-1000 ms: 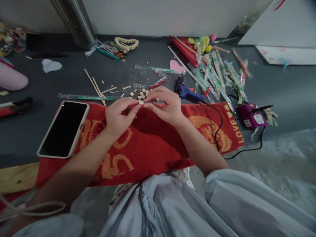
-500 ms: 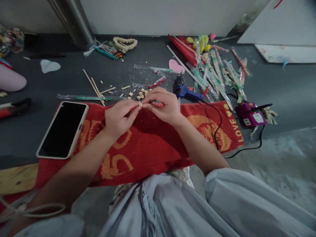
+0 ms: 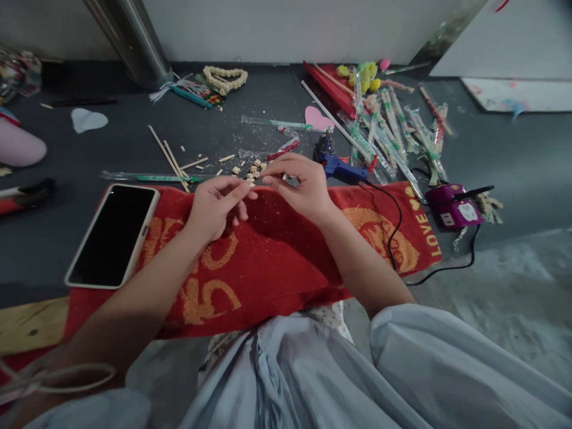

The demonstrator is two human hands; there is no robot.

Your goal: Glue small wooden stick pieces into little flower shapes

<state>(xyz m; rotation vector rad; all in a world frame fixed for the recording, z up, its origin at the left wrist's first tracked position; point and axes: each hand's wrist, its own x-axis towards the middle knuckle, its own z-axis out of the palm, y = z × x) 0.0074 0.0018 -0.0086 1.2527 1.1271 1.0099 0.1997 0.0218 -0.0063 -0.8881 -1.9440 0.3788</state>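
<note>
Here, left hand and right hand curl half-closed, contents unclear, beside wooden bits.

On my head-cam feed, the towel looked like rough, matt cloth w/ a fuzzy nap. The table read as smooth & mostly matt. I saw thin sticks and small cut bits, all pale, dull wood. The wrapped sticks had clear, crinkly plastic w/ glossy highlights. The pole was smooth, shiny metal; the phone had a glossy, glass-like screen. The glue gun was blue plastic w/ a slight sheen, the purple box glossier plastic. The pink heart looked like matt paper or sim.; the garment, soft, creased matt cloth.
</note>
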